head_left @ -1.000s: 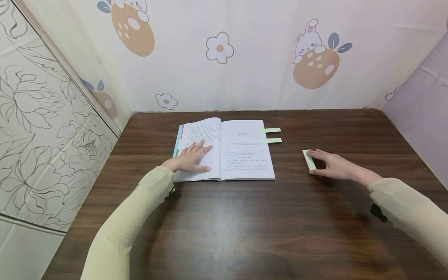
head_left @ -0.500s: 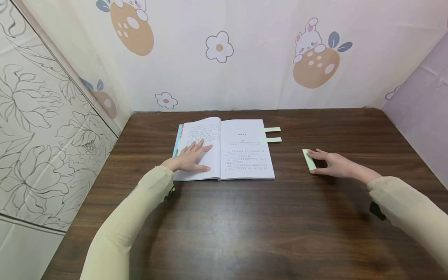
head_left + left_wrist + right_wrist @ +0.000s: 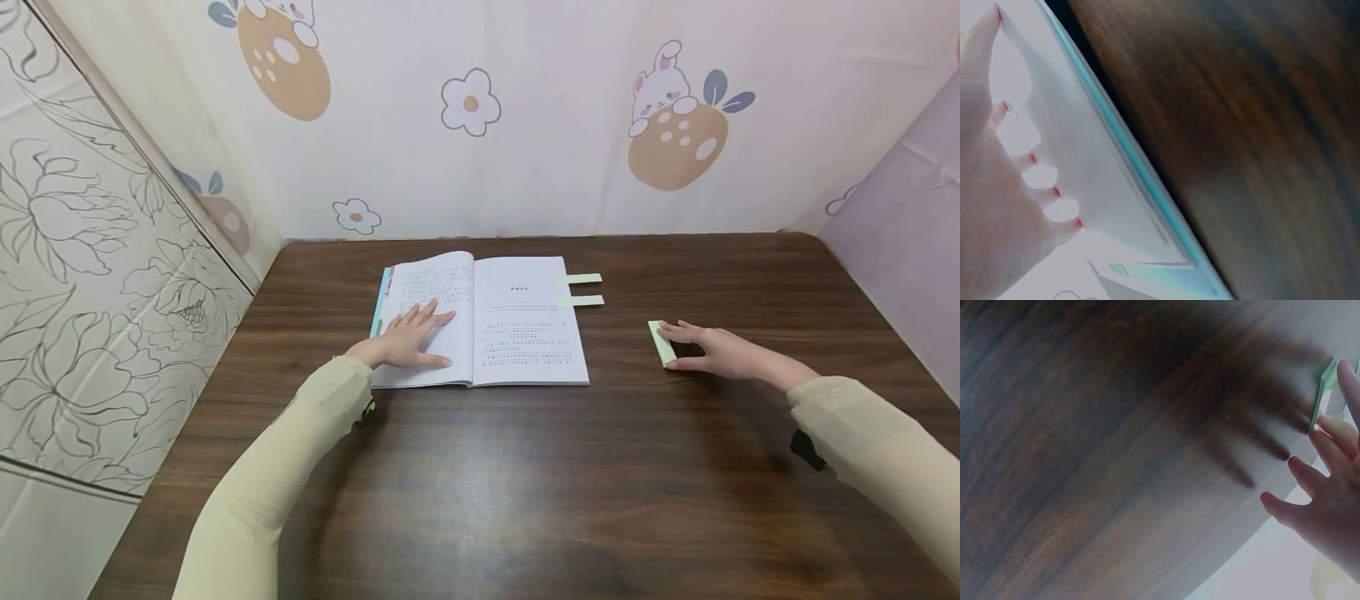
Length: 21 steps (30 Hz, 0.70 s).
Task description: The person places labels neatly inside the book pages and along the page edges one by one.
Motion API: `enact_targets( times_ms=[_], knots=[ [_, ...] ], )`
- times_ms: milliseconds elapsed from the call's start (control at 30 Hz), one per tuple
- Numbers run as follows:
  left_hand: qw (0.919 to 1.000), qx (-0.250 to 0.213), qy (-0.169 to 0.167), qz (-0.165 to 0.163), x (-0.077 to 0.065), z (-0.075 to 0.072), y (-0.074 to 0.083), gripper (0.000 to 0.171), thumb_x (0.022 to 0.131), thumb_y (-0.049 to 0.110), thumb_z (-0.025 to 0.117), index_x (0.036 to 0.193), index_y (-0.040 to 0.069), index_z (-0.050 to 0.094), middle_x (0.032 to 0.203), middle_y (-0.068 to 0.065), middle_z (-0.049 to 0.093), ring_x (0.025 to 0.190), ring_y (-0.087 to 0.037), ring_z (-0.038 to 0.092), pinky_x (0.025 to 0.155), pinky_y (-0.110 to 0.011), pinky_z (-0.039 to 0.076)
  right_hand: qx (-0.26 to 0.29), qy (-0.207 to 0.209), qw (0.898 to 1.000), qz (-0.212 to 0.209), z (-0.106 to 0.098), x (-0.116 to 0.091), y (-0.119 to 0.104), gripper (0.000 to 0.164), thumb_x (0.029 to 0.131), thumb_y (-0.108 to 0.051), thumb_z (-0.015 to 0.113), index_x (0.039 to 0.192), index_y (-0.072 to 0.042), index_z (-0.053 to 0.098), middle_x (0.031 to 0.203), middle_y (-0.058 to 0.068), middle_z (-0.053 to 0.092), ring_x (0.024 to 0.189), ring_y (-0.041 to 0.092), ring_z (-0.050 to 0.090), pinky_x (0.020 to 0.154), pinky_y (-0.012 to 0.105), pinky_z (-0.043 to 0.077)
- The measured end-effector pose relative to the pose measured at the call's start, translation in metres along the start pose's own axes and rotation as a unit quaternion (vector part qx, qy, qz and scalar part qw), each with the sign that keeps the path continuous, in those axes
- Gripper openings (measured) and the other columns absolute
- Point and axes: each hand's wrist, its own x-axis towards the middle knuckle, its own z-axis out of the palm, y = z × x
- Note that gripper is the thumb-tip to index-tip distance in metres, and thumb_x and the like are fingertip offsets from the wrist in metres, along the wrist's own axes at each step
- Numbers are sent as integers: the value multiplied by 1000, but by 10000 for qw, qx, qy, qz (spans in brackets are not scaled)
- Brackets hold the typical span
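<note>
An open book lies on the dark wooden table, printed pages facing up. My left hand rests on its left page with the fingers spread; in the left wrist view the fingertips press on the paper. Two pale green sticky strips jut out from the right page's edge. To the right of the book, my right hand holds a thin pale green sticky-note pad by its ends, thumb at the near end and fingers at the far end. The right wrist view shows the pad between thumb and forefinger, other fingers apart.
The brown table extends in front of the book and between book and pad. Behind its back edge hangs a curtain printed with rabbits and flowers. A flower-patterned panel stands at the left, a lilac cloth at the right.
The right thumb has shifted slightly along the near end of the sticky-note pad. The left hand, the book and the strips keep their places.
</note>
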Motion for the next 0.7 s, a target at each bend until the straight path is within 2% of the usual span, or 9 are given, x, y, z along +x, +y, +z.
enact_targets(
  times_ms=[267,533,600,633,667,700],
  knots=[
    [10000,20,22,42,0,0,-1,83,80,55,53,143,25,9,148,-12,-8,132,-39,-5,101,-57,4,95,169,9998,-91,-2,1,-1,55,85,-25,58,128,6,42,135,26,32,123,45,25,92,56,27],
    [10000,-68,-8,47,0,0,0,82,80,53,55,143,25,9,148,-12,-8,132,-39,-5,101,-57,3,-269,617,9975,-233,-3,3,-6,32,86,-14,57,112,5,59,124,27,46,109,42,46,80,48,42],
    [10000,-78,0,38,0,0,0,82,80,52,55,143,25,9,148,-12,-8,132,-39,-5,101,-57,3,-294,782,9964,-142,-3,3,-8,30,85,-12,58,110,5,60,118,27,50,96,36,57,70,41,46],
    [10000,-73,6,30,0,0,0,82,80,52,55,143,25,9,148,-12,-8,132,-39,-5,102,-57,3,-249,854,9960,-51,-3,3,-9,30,85,-11,59,110,5,60,115,27,53,80,30,61,63,36,47],
    [10000,-77,10,16,0,0,-1,82,80,52,55,143,26,10,148,-11,-8,132,-38,-5,102,-57,3,-201,945,9953,40,-3,3,-9,30,84,-11,60,109,5,60,111,27,55,64,22,57,56,32,45],
    [10000,-83,15,11,1,0,-1,82,80,52,55,143,26,10,148,-11,-8,132,-38,-5,102,-57,3,-177,1033,9944,129,-3,3,-10,30,83,-11,60,109,4,61,102,27,60,52,15,48,50,28,40]
  ],
)
